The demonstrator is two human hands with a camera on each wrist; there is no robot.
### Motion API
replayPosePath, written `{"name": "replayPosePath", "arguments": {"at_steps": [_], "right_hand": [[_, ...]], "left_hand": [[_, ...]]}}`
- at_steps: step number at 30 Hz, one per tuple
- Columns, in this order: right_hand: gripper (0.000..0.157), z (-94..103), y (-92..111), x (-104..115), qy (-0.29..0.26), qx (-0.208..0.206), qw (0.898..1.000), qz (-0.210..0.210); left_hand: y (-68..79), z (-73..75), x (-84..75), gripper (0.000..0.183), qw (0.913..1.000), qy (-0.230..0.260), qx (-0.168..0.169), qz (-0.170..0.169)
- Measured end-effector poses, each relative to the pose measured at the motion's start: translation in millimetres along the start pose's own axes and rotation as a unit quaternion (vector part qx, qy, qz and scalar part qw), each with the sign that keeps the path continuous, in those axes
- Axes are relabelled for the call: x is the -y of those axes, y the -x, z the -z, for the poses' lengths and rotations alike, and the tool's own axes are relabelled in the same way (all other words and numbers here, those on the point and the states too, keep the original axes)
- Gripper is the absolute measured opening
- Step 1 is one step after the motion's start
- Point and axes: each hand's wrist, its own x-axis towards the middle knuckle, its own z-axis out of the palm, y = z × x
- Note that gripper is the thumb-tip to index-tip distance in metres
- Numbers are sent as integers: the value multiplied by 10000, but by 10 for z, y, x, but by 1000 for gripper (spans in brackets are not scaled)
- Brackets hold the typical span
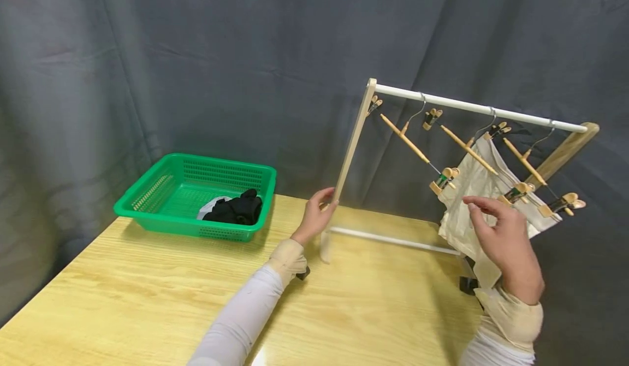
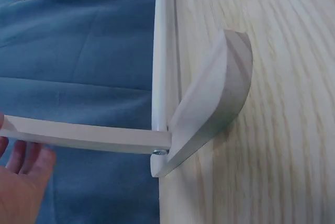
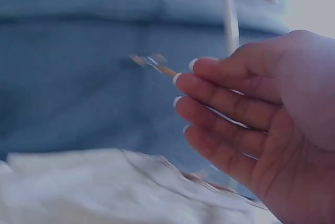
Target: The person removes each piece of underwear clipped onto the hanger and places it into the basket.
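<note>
My left hand (image 1: 314,217) grips the near wooden upright (image 1: 353,146) of a small clothes rack, low on the post. In the left wrist view its fingers (image 2: 32,160) curl against that post, above the rack's foot (image 2: 204,98). Raised in front of the hangers, my right hand (image 1: 506,240) has bent, relaxed fingers and holds nothing. Behind it a cream garment (image 1: 469,191) hangs from clips, partly hidden by the hand; its kind is unclear. Wooden clip hangers (image 1: 404,136) hang along the white top rail (image 1: 457,104). The right wrist view is blurred.
A green plastic basket (image 1: 167,219) stands on the wooden table (image 1: 162,278) at left, with a black cloth item (image 1: 236,208) and a white piece (image 1: 210,206) inside. A white lower bar (image 1: 393,240) joins the rack's sides. Dark grey curtain (image 1: 275,71) hangs behind.
</note>
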Motion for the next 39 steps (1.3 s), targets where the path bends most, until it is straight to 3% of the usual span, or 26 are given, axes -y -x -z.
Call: {"name": "replayPosePath", "arguments": {"at_steps": [4,9,13,16,18,21,25,29,32,39], "right_hand": [[21,239,10,51,333,-137,9991,-220],[17,409,49,214,75,-159,9998,79],[16,589,38,328,-387,-862,9952,261],[20,741,-114,298,-461,-1361,9895,-141],[22,810,-277,204,-281,-1460,9872,-577],[27,859,-506,24,788,-899,9843,-1301],[42,857,-664,-209,2031,357,9584,-1976],[46,807,-699,-376,2259,1028,9362,-2490],[47,761,-695,-435,2309,942,9309,-2670],[44,636,-677,-424,2174,226,9321,-2889]], "left_hand": [[-13,-17,34,34,9996,151,-243,34],[-18,-4,60,32,9997,57,-237,-22],[-28,7,65,32,9999,64,-78,-21],[-41,18,59,32,10000,-15,44,5],[-48,31,53,33,9999,-104,65,43],[-58,51,50,33,9998,-169,57,39],[-69,62,58,32,9999,-99,110,-88],[-29,67,19,32,9994,-108,193,-263],[-16,55,16,33,9991,-168,219,-309],[-68,65,71,32,9986,-357,249,-285]]}}
